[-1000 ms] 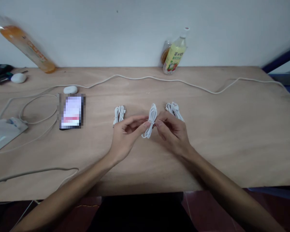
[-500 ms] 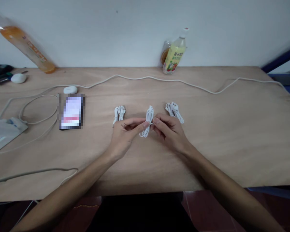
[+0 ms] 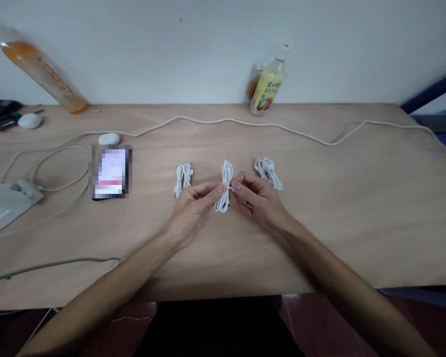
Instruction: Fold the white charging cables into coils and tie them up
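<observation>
A coiled white cable [image 3: 226,173], bundled lengthwise, is held up over the table at the centre. My left hand [image 3: 193,208] grips it from the left side, thumb on top at the middle of the bundle. From the right, my right hand [image 3: 260,201] pinches a thin white tie [image 3: 230,188] that goes round the bundle's waist. The fingertips of both hands almost meet there. Behind my left hand lies another bundled white cable [image 3: 183,177]. A third white cable bundle [image 3: 268,173] rests just beyond my right hand.
On the left lie a phone [image 3: 111,172], a white earbud case [image 3: 109,139] and a white packet [image 3: 11,206]. A long white cord [image 3: 226,119] crosses the wooden table [image 3: 357,213]. An orange drink bottle [image 3: 44,77] and a yellow-labelled bottle [image 3: 269,87] stand by the wall.
The held cable bundle has tilted more upright and shifted slightly left. My right fingers have moved in closer to its middle, so less of the tie shows. Both hands keep their grip.
</observation>
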`<state>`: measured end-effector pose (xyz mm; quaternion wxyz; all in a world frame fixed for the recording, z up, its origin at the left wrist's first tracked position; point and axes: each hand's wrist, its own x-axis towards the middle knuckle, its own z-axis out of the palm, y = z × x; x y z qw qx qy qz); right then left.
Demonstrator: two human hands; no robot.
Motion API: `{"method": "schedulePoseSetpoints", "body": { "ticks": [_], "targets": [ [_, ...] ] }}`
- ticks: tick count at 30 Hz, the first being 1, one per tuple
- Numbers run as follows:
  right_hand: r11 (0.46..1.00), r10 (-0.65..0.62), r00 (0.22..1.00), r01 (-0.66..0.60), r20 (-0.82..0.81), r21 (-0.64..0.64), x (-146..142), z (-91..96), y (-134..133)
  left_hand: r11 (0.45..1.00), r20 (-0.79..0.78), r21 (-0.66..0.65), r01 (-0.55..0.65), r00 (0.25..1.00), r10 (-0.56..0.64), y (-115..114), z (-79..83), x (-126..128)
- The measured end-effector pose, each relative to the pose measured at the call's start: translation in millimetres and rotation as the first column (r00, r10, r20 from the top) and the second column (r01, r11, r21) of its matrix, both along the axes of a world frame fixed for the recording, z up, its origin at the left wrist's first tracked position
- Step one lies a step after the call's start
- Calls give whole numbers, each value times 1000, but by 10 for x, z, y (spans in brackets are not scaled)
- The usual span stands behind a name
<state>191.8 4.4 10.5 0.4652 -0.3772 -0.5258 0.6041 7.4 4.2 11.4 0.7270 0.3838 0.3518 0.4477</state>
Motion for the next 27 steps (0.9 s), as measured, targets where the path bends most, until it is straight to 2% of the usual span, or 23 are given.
{"method": "schedulePoseSetpoints", "body": {
  "ticks": [12, 20, 27],
  "targets": [
    [999, -16, 1000, 17, 21, -34, -8, 14, 7, 1000, -25, 14, 5, 1000, -5, -4, 31, 2],
    [998, -55, 998, 55, -10, -43, -28, -11, 14, 998, 16, -61, -25, 1000, 26, 2, 29, 16],
    [978, -192, 981, 188, -36, -96, -7, -64, 36, 998, -2, -67, 15, 1000, -15, -2, 51, 3]
  ]
}}
